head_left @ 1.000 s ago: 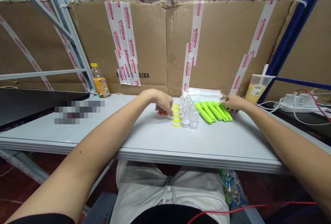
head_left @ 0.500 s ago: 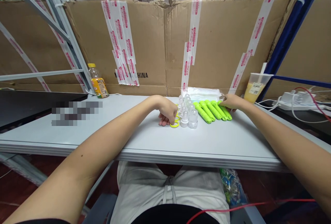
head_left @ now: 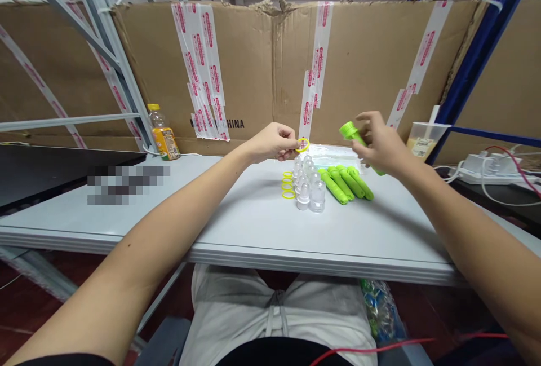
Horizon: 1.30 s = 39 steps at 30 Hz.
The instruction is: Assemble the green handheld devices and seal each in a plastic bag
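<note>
Pinched between the fingertips of my left hand (head_left: 276, 143) is a thin yellow ring (head_left: 304, 145), raised above the table. My right hand (head_left: 380, 143) grips a bright green tube (head_left: 350, 131), its threaded end pointing up and left toward the ring; ring and tube are apart. Below, several more yellow rings (head_left: 288, 194) lie in a column on the table. Beside them stand clear plastic caps (head_left: 302, 197) and clear ribbed cylinders (head_left: 317, 197) in rows. Several other green tubes (head_left: 337, 186) lie side by side to their right.
A flat clear plastic packet (head_left: 333, 154) lies behind the parts, against the cardboard wall (head_left: 236, 73). An orange drink bottle (head_left: 165, 139) stands back left, a drink cup (head_left: 420, 140) back right. A power strip (head_left: 486, 167) with cables sits far right. The table's front edge (head_left: 313, 256) is near me.
My left hand has lifted a yellow ring off the table. My right hand has picked up the rightmost green tube and raised it, moving up and slightly inward.
</note>
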Tool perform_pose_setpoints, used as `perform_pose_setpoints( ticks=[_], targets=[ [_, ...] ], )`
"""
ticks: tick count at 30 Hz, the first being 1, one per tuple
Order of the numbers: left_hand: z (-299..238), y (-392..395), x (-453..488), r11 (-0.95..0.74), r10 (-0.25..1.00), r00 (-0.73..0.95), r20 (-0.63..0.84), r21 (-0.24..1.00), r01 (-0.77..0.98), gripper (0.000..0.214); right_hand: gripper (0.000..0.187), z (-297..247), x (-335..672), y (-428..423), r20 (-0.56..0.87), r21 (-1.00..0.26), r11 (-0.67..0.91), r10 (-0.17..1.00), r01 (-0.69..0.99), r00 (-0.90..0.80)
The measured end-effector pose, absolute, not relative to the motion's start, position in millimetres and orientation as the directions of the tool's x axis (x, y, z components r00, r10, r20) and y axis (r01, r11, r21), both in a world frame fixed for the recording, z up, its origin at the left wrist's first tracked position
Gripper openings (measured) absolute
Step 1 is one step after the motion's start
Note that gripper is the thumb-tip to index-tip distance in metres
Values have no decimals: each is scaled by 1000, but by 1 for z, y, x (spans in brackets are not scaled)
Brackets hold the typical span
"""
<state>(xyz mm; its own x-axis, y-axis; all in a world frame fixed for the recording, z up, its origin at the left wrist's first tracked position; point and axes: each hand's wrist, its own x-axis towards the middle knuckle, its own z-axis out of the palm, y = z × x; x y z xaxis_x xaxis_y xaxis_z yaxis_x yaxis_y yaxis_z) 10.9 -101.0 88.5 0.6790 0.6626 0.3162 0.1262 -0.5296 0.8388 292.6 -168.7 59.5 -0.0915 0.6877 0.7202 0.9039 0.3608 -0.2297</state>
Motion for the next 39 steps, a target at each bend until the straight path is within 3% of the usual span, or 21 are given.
perform_pose_setpoints(
  ticks=[5,14,21,29,39],
  targets=[
    [78,-112,29,-515,682,613,400,857,14,38,72,45,262,-171,646,81,455,654,887,-394],
    [69,-118,39,-504,673,618,406,864,-20,32,68,44,253,-181,566,344,384,643,857,-516],
    [72,-124,41,-538,673,587,449,843,-28,29,73,47,247,-184,523,315,337,719,888,-458],
    [71,-120,40,-508,673,607,423,860,-36,30,56,42,248,-181,547,263,407,683,874,-483],
    [73,-122,37,-527,580,695,425,846,-78,4,48,41,255,-178,594,-15,609,643,793,-483]
  ],
)
